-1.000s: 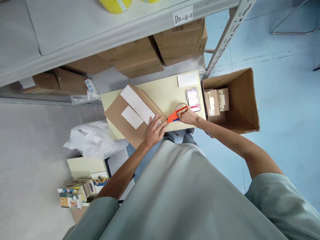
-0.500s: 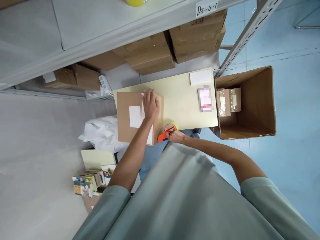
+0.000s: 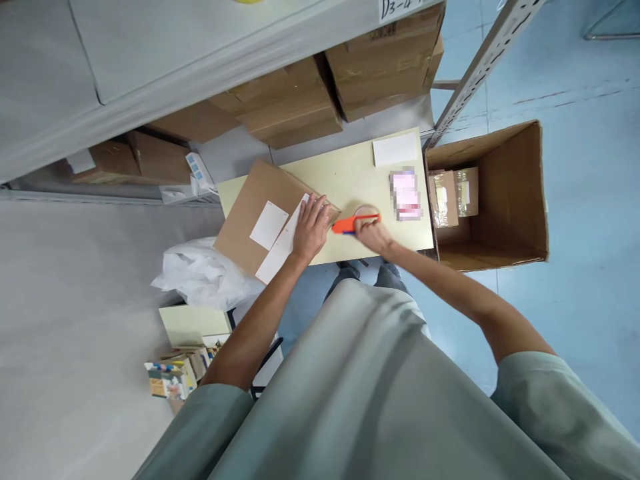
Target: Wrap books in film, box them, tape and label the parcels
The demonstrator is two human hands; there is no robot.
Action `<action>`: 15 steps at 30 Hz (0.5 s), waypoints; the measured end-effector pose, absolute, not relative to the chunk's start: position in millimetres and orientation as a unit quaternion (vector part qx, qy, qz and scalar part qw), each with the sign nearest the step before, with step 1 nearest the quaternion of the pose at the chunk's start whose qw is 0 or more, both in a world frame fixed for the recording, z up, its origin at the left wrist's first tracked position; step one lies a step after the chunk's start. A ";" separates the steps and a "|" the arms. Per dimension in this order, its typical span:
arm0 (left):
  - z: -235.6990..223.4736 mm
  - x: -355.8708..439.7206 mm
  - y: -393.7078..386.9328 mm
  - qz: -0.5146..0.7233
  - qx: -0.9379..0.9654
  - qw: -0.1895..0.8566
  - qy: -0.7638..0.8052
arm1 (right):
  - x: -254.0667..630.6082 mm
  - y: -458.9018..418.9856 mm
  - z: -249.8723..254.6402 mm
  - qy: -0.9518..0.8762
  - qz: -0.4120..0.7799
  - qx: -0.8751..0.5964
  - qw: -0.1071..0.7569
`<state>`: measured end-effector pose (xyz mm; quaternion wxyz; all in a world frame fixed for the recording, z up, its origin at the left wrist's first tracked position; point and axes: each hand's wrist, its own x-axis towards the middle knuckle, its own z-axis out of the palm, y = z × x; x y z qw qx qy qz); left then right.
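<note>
A brown cardboard box (image 3: 260,190) lies turned at an angle on the left part of the cream table (image 3: 333,180). A white label (image 3: 269,225) and a longer white strip (image 3: 280,252) are on its upper face. My left hand (image 3: 311,232) rests on the box near its right edge, fingers stretched out and holding nothing. My right hand (image 3: 375,237) is closed around an orange tape dispenser (image 3: 344,225), whose front end is close to the box's right side. The dispenser's tape roll is partly hidden and blurred.
At the table's right end stands a large open carton (image 3: 510,200) with small taped boxes (image 3: 444,200) inside. A white sheet (image 3: 395,149) and a blurred-out pink item (image 3: 406,193) lie on the table. Shelving with boxes (image 3: 285,100) borders the far side; a white plastic bag (image 3: 200,273) is at left.
The box has turned on the table, its right side now facing the dispenser at a slant. My right hand moved up and right with the dispenser; my left hand shifted slightly down and right.
</note>
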<state>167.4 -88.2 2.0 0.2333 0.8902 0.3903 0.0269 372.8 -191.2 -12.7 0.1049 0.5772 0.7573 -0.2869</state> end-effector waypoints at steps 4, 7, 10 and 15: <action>1.6 167.3 -88.6 0.036 0.887 0.244 0.391 | 441.1 -159.6 -16.9 0.714 -0.236 0.650 0.110; 1.6 166.0 -88.2 0.046 0.887 0.244 0.389 | 440.5 -139.5 -19.3 0.724 -0.234 0.641 0.106; 1.5 165.2 -86.7 0.049 0.886 0.248 0.388 | 425.3 -127.0 -22.0 0.733 -0.230 0.632 0.102; 5.0 166.2 -89.8 0.042 0.891 0.255 0.374 | 416.7 -123.1 -19.9 0.769 -0.219 0.592 0.106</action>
